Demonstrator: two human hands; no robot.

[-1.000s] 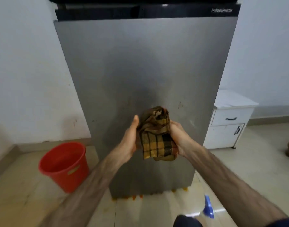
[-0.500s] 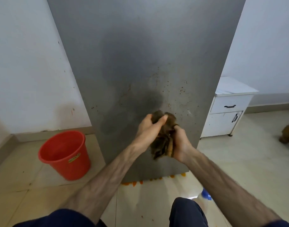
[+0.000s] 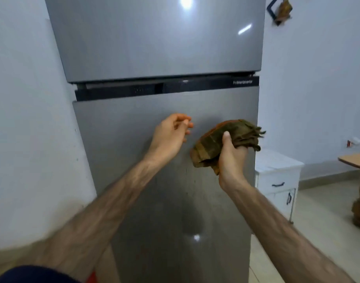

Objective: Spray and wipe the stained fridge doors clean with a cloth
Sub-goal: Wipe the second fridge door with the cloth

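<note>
The cloth [image 3: 222, 144] has been released by the left hand [image 3: 171, 132], fingers now loosely curled, and is gripped bunched in the right hand [image 3: 231, 160], raised for wiping the lower door [image 3: 134, 123].

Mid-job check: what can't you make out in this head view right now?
- Spray bottle: not in frame.
- Fridge base: cut off by the bottom edge and both forearms.
- Lower door stains: faint, blurred.
- Door patch behind cloth and right hand: hidden.
- Left hand fingers: motion-blurred.
</note>
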